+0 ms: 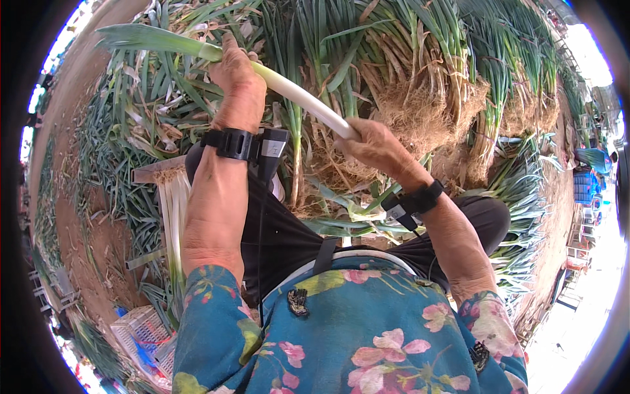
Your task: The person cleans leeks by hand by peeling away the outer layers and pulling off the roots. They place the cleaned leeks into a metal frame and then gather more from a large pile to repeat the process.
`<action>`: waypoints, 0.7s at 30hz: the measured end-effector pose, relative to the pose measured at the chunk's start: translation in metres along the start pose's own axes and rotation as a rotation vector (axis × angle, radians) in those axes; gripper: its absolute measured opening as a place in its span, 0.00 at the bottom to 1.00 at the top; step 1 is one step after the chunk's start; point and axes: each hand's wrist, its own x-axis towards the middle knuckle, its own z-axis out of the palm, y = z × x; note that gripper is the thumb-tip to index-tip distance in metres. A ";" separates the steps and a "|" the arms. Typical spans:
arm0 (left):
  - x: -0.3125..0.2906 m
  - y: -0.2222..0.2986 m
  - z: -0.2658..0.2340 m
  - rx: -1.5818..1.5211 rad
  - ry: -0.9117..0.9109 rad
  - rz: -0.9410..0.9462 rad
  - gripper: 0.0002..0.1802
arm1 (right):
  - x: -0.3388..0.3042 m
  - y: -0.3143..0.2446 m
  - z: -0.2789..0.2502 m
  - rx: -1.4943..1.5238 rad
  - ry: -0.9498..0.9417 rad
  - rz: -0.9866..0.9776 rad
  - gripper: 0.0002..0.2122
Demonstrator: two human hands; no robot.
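Observation:
A long, thick green onion (298, 97) slants across in front of me, its green leaves pointing to the far left and its white end to the right. My left hand (239, 72) is closed round it just below the leaves. At the white end, my right hand (377, 144) grips with the fingers curled round the tip. The stretch of stem between the hands looks smooth and bare. Beyond my right hand lie bundles of unpeeled green onions (420, 59) with brown, bushy roots.
Cut leaves and dry peelings (147, 111) cover the ground on the left. Beside my left forearm, white-stemmed green onions (172, 217) rest against a frame. A white plastic basket (141, 331) stands at the lower left. More green onions (518, 217) lie by my right knee, with blue crates (584, 187) farther off.

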 end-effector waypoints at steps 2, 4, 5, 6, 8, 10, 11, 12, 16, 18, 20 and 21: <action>0.009 0.006 -0.007 0.028 -0.012 0.009 0.19 | -0.006 0.011 0.008 0.164 -0.087 0.075 0.13; 0.022 0.013 -0.017 0.074 0.009 0.025 0.19 | -0.018 0.019 0.014 0.206 -0.101 0.037 0.13; 0.027 0.016 -0.021 0.074 0.013 0.023 0.19 | -0.024 0.021 0.018 0.246 -0.102 0.007 0.12; 0.033 0.020 -0.025 0.087 0.004 0.021 0.19 | -0.034 0.015 0.022 0.475 -0.108 0.132 0.11; 0.042 0.022 -0.031 0.081 0.000 -0.008 0.18 | -0.045 0.032 0.025 0.564 -0.129 0.159 0.11; 0.055 0.026 -0.039 0.073 -0.023 -0.009 0.18 | -0.058 0.043 0.022 0.709 -0.169 0.191 0.09; 0.062 0.029 -0.044 0.066 -0.045 -0.008 0.18 | -0.064 0.046 0.022 0.710 -0.177 0.190 0.09; 0.063 0.029 -0.045 0.081 -0.024 -0.007 0.17 | -0.069 0.050 0.023 0.839 -0.125 0.196 0.10; 0.061 0.019 -0.053 0.099 0.053 0.005 0.17 | -0.065 0.052 0.029 0.856 0.135 0.203 0.11; 0.059 0.014 -0.059 0.107 0.100 0.039 0.17 | -0.056 0.052 0.029 0.779 0.306 0.205 0.12; 0.057 0.008 -0.062 0.130 0.094 0.043 0.17 | -0.047 0.051 0.033 0.898 0.379 0.201 0.12; 0.056 0.006 -0.064 0.157 0.092 0.046 0.18 | -0.042 0.047 0.037 1.020 0.450 0.202 0.12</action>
